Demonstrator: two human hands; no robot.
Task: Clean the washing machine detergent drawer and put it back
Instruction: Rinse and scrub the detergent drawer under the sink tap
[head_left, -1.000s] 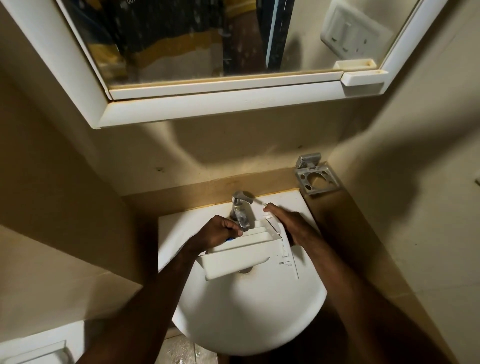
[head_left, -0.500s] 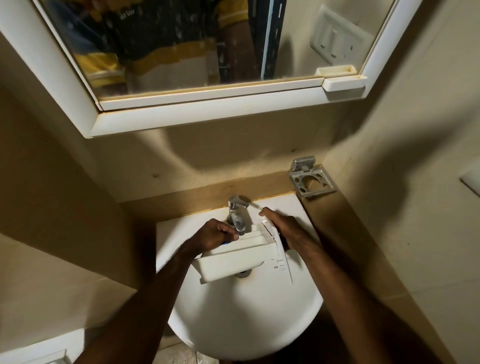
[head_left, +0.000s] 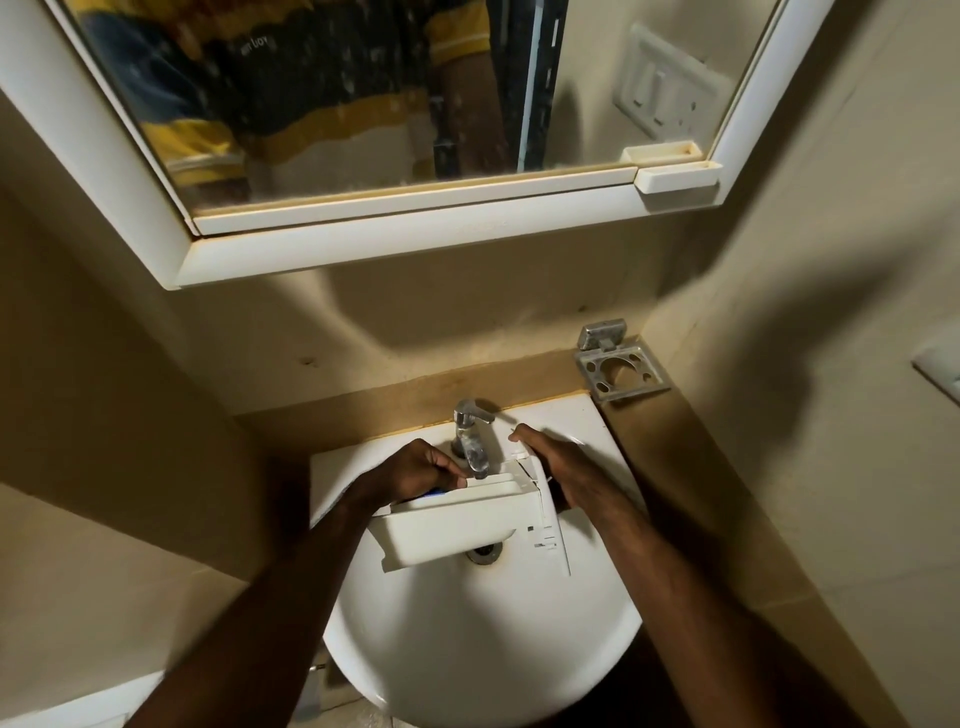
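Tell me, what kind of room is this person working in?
Most likely a small bathroom: a white ceramic wash basin with a chrome tap, a white-framed mirror cabinet above it, and a metal toothbrush holder fixed on the beige wall.

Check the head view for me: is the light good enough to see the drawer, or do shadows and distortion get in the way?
Head view: dim, warm light; the white drawer over the sink stays readable, both hands dark, heavy wall shadows right, mirror frame bowed by wide-angle distortion.
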